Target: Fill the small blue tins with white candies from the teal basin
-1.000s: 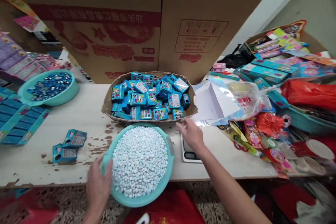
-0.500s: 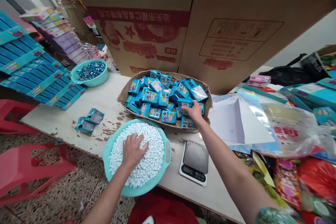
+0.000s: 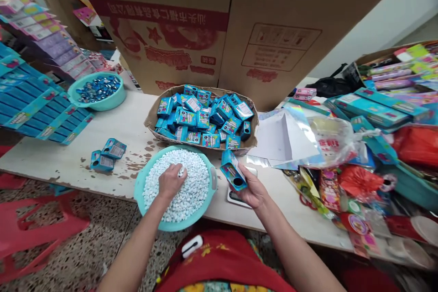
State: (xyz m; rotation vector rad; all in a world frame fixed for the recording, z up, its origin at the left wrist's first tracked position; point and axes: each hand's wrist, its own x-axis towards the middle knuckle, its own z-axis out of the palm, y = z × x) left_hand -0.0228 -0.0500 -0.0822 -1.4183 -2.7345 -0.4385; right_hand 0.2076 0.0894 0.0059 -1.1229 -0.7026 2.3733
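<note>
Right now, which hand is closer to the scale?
Right. The right hand, holding a box, covers part of the scale in this view; the left hand is at the candies, left of the scale.

Loose candy (image 3: pixel 191 182) and small boxes (image 3: pixel 204 117) suggest a packing workshop

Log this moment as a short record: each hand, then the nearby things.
Left hand: fingers curled over pale pellets in the near basin
Right hand: holding a blue box
Scale: on the table, partly hidden
Tray: heaped with boxes, beyond the near basin
Table, left: two more boxes, close together
</note>
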